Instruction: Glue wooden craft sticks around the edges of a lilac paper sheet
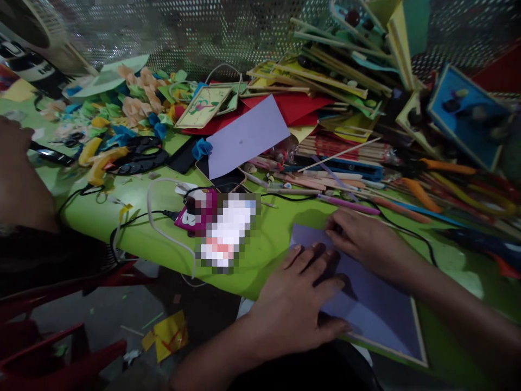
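A lavender paper sheet (378,315) lies on a thin board with a pale wooden edge at the near side of the green table (264,239). My left hand (297,304) rests flat on the sheet's near left part, fingers spread. My right hand (366,241) presses down on the sheet's far corner, fingers extended and close together. Neither hand holds anything.
Another lavender sheet (246,136) lies further back. Black scissors (140,155), paper flowers (134,98), wooden sticks and pencils (334,179), cables (163,217) and framed craft pieces (464,114) crowd the table. Another person's arm (20,179) is at left. Red chairs (61,347) stand below.
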`<state>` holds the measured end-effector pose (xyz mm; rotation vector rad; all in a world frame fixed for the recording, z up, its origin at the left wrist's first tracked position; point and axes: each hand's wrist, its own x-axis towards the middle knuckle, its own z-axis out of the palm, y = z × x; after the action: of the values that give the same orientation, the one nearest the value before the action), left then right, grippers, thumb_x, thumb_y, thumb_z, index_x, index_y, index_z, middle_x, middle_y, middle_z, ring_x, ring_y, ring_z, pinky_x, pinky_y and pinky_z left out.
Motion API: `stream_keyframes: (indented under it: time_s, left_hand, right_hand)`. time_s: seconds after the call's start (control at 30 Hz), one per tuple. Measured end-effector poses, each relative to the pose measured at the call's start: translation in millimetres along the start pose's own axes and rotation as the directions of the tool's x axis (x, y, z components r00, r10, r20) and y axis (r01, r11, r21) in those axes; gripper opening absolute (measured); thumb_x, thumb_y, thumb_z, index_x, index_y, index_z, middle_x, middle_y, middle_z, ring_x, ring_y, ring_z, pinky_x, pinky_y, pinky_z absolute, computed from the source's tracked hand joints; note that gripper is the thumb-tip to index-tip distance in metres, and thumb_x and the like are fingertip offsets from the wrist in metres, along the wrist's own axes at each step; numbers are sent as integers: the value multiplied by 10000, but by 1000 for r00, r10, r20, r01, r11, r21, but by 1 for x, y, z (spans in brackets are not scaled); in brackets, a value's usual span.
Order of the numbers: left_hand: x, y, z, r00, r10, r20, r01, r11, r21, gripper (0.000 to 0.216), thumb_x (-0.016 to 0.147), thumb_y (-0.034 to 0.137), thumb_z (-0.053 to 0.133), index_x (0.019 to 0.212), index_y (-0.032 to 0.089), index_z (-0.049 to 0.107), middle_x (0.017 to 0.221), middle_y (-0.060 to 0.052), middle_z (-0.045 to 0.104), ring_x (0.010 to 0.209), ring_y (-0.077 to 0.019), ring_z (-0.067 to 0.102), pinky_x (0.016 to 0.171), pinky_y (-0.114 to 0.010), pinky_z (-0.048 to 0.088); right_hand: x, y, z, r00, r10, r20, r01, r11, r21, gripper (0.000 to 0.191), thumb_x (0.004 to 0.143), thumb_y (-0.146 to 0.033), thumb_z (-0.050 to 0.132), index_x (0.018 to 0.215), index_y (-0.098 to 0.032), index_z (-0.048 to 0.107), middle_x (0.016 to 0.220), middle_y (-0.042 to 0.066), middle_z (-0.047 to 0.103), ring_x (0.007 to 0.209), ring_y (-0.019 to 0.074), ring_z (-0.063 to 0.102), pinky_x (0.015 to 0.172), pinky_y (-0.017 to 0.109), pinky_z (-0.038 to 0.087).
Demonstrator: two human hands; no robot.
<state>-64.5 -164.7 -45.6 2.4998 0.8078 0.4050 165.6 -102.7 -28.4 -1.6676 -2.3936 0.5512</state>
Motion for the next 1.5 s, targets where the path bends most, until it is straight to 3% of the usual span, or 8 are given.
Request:
stream_keyframes:
  time_s: [0.3, 0.73, 1.0, 1.27, 1.37, 1.5]
  left_hand:
    - [-1, -1, 1, 1000, 0, 5, 0, 1000, -3, 610, 991, 614, 596, 1482, 253, 570, 1663, -103, 453, 1597, -314, 325, 1315, -510, 251]
    - [0, 0, 1, 1000, -4, -2, 4, 1000, -14, 589, 980, 594, 630, 1467, 265, 578, 1673, -74, 444, 1601, -296, 312, 1323, -493, 236]
    - [0, 0, 0, 1000, -9, -12, 9, 1000, -30, 593, 966, 597, 653, 1460, 275, 587, 1674, -50, 449, 1603, -283, 309, 1327, -476, 230]
    - [0, 0, 2, 1000, -16, 0, 16, 999, -31, 623, 962, 603, 657, 1489, 283, 572, 1689, -40, 428, 1608, -300, 298, 1326, -516, 234]
    - [0, 0, 1, 1000, -16, 4, 17, 999, -31, 617, 960, 601, 660, 1482, 279, 580, 1684, -42, 436, 1601, -304, 312, 1325, -516, 240]
    - [1, 0, 0, 1000, -11, 8, 11, 999, -30, 612, 963, 592, 660, 1480, 274, 579, 1690, -46, 422, 1600, -302, 312, 1329, -517, 233]
  right_hand:
    - [-1, 7, 1, 998, 53, 19, -54, 995, 79, 159, 952, -382, 473, 868, -266, 543, 888, 71, 701, 817, 254, 667, 741, 400, 468]
    - [-2, 16, -5, 998, 54, 27, -57, 988, 143, 233, 950, -437, 486, 831, -257, 575, 827, 57, 686, 720, 209, 620, 655, 340, 432]
    - [-3, 19, -9, 999, 30, 43, -37, 985, 170, 162, 931, -382, 518, 841, -262, 579, 790, 38, 688, 700, 198, 608, 651, 328, 421]
    - [-6, 30, -23, 988, 151, 32, -155, 967, 201, 193, 916, -406, 531, 814, -245, 568, 765, 61, 668, 680, 200, 558, 637, 353, 394]
    - [-9, 33, -24, 983, 168, 67, -181, 941, 287, 243, 924, -467, 531, 870, -239, 594, 765, 45, 684, 658, 188, 581, 618, 342, 431]
    - [-10, 32, -26, 974, 205, 96, -224, 817, 531, 301, 856, -533, 650, 886, -239, 595, 741, 21, 664, 646, 187, 612, 610, 339, 491]
